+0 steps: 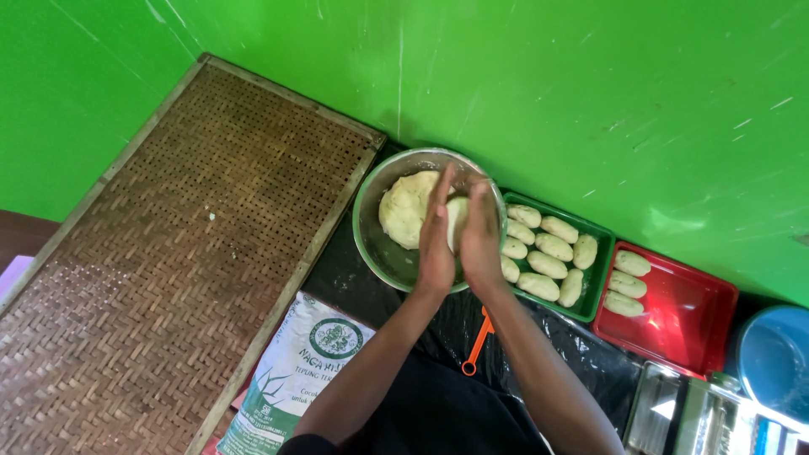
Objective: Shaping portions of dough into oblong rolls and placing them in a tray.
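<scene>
- The left hand [436, 240] and right hand [480, 236] are pressed palm to palm around a small dough piece [456, 221]; each grip is flat and closed against it, fingers straight and not curled, as one holds dough to roll it into shape.
- The piece sits between the palms, directly over the bowl [377, 244], so crumbs or a dropped piece would land back inside it.
- The big dough lump [404, 209] rests in the bowl's far-left part, just beside the hands and within easy reach.
- Shaped oblong pieces [548, 248] lie in rows in the green tray [600, 282], which touches the bowl's right rim; a short path from hands to tray.
- The red tray [708, 320] sits against the green one and holds only three pieces [628, 285] at its left end; most of its floor is bare.
- An orange tool [478, 341] lies on the dark plastic-covered tabletop [354, 278] between the forearms, near the bowl's near rim.
- A woven mat [177, 253] fills the left side, its frame edge just beside the bowl; a flour sack [295, 371] lies at its near corner.
- The green wall [590, 93] stands close behind bowl and trays, so free room lies toward the person and over the mat.
- A metal machine [699, 413] and blue basin [775, 354] crowd the right corner.
</scene>
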